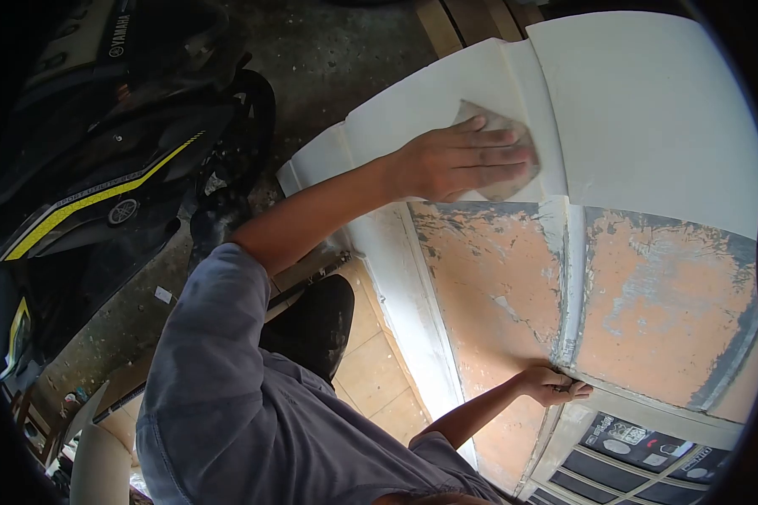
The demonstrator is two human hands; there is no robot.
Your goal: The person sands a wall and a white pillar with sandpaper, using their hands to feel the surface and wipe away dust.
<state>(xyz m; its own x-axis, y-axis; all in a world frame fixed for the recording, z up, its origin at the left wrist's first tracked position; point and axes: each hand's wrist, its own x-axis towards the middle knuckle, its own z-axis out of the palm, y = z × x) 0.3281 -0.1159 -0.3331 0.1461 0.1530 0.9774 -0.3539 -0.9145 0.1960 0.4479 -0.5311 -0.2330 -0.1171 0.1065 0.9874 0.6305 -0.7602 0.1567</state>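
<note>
My left hand [459,164] lies with its fingers stretched over a grey-brown sheet of sandpaper [520,130], pressing it to the white upper part of a curved panel [640,101]. The sheet and fingertips look slightly blurred. Below, the panel shows patchy peach and grey areas [497,278] with scraped edges. A raised vertical rib [574,278] runs between two patchy sections. Lower down, my right hand [554,385] has its fingers curled near the foot of that rib, beside a pale frame. Whatever those fingers hold, if anything, I cannot make out.
A black motorcycle [101,194] with a yellow stripe stands on the left, close to my left arm. At lower right is a sticker-covered window [648,446] with pale bars. Floor tiles [379,370] show between my body and the panel.
</note>
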